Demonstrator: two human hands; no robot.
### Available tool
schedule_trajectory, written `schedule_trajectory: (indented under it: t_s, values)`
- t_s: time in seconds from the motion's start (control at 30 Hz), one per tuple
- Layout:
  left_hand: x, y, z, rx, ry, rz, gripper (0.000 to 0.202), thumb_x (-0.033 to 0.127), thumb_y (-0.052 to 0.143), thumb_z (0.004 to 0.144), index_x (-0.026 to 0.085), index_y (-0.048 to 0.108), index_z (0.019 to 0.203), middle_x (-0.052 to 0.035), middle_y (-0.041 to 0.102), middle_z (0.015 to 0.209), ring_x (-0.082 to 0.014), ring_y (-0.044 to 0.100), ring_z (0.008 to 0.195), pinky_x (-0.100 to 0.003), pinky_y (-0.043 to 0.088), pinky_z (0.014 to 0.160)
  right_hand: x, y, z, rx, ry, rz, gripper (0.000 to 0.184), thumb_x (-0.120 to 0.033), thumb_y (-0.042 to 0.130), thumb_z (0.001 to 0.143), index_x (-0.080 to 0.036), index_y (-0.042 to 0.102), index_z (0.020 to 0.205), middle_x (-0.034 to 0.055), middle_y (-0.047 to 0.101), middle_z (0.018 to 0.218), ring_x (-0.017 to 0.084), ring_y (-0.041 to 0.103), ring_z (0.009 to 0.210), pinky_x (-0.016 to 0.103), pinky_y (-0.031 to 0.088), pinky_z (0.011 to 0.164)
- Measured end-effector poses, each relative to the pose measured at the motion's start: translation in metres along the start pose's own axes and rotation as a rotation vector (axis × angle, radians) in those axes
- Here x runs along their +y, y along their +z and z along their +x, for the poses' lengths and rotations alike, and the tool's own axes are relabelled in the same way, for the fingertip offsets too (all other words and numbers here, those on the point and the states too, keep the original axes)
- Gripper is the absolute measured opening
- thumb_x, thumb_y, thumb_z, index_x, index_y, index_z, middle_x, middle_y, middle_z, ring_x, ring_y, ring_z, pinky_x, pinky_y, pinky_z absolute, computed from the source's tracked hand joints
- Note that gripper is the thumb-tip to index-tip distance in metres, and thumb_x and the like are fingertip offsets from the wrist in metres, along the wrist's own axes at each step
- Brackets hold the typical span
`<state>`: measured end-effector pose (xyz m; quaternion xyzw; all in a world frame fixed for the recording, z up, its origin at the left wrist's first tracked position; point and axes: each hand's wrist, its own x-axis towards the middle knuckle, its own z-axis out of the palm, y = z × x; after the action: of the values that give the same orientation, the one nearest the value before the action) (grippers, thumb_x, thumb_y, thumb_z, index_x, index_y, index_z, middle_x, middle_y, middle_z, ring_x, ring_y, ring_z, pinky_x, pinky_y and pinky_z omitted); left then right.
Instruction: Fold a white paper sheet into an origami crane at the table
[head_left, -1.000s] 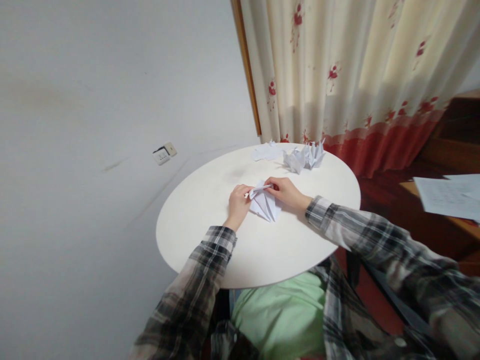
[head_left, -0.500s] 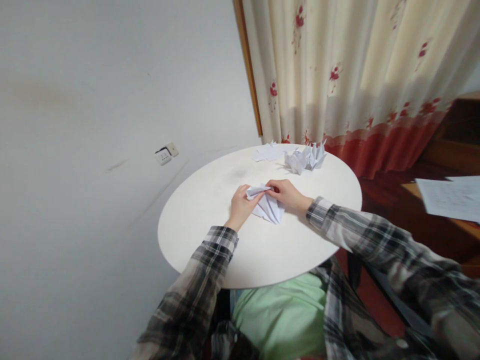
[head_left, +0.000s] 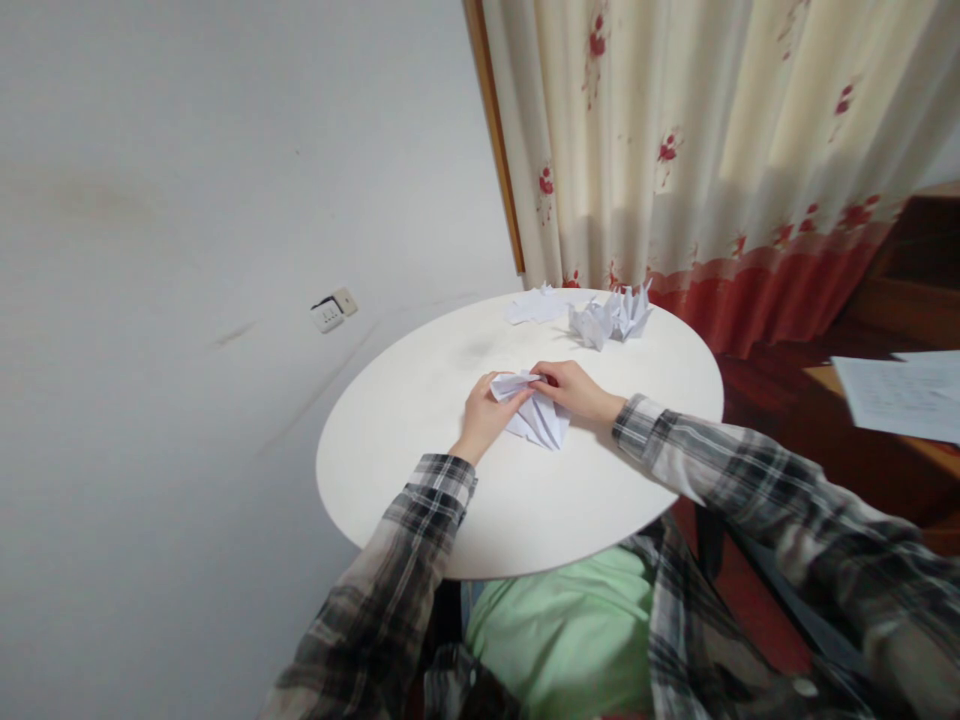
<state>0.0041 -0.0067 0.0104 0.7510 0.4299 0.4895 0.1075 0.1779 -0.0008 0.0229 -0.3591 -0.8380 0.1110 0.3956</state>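
A folded sheet of white paper (head_left: 543, 420), creased into pointed flaps, is held between both hands over the middle of the round white table (head_left: 405, 420). My left hand (head_left: 484, 412) grips its left side, thumb in front and fingers behind. With thumb and fingertips together, my right hand (head_left: 574, 388) pinches the upper right edge. The paper's lower part fans out toward me below the hands. Part of the upper fold is hidden by my fingers.
Several folded paper cranes (head_left: 611, 318) stand at the table's back right. Flat white paper pieces (head_left: 540, 304) lie to their left. A wall (head_left: 187, 400) borders the left side, a flowered curtain (head_left: 697, 150) the back. Printed sheets (head_left: 892, 395) rest on wooden furniture at right.
The top flap of the paper looks slightly more opened between my hands. Both hands keep their grip and almost the same place.
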Motion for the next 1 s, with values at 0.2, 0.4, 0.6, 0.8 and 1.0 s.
schedule_trajectory:
  t_s: [0.2, 0.4, 0.6, 0.8, 1.0]
  values:
    - [-0.009, -0.002, 0.002, -0.02, 0.018, 0.044, 0.024, 0.038, 0.061, 0.067, 0.016, 0.058, 0.075, -0.0033, 0.061, 0.072, -0.0142, 0.056, 0.068, -0.026, 0.045, 0.062, 0.0, 0.001, -0.001, -0.012, -0.009, 0.01, 0.019, -0.026, 0.045, 0.08, -0.014, 0.059, 0.084, -0.0006, 0.054, 0.062, 0.008, 0.043, 0.055, 0.017, 0.03, 0.054]
    - [-0.006, -0.006, 0.005, -0.048, 0.097, 0.107, 0.018, 0.034, 0.06, 0.069, 0.016, 0.06, 0.071, -0.0034, 0.059, 0.07, -0.0139, 0.054, 0.068, -0.026, 0.043, 0.061, 0.0, 0.001, -0.001, 0.008, -0.019, 0.012, 0.019, -0.026, 0.045, 0.08, -0.014, 0.06, 0.084, -0.001, 0.054, 0.061, 0.008, 0.042, 0.054, 0.017, 0.03, 0.053]
    - [0.001, -0.011, 0.006, -0.097, 0.174, 0.147, 0.015, 0.03, 0.055, 0.074, 0.018, 0.063, 0.074, -0.0042, 0.06, 0.071, -0.0149, 0.054, 0.071, -0.027, 0.042, 0.065, 0.0, 0.001, -0.001, 0.002, -0.012, 0.011, 0.019, -0.026, 0.045, 0.08, -0.014, 0.059, 0.085, -0.0009, 0.053, 0.061, 0.008, 0.042, 0.053, 0.017, 0.03, 0.053]
    - [0.002, -0.013, 0.007, -0.118, 0.204, 0.147, 0.013, 0.027, 0.053, 0.075, 0.019, 0.064, 0.078, -0.0038, 0.062, 0.072, -0.0152, 0.054, 0.071, -0.028, 0.042, 0.066, 0.001, 0.002, -0.001, 0.008, -0.019, 0.006, 0.018, -0.025, 0.045, 0.079, -0.014, 0.059, 0.084, -0.001, 0.053, 0.061, 0.008, 0.042, 0.054, 0.017, 0.03, 0.053]
    - [0.003, -0.012, 0.007, -0.118, 0.215, 0.147, 0.014, 0.026, 0.052, 0.076, 0.019, 0.064, 0.079, -0.0035, 0.061, 0.073, -0.0147, 0.054, 0.073, -0.027, 0.042, 0.067, 0.001, 0.002, 0.0, 0.013, -0.007, -0.003, 0.018, -0.025, 0.046, 0.079, -0.014, 0.059, 0.084, -0.0011, 0.053, 0.06, 0.008, 0.042, 0.054, 0.018, 0.029, 0.053]
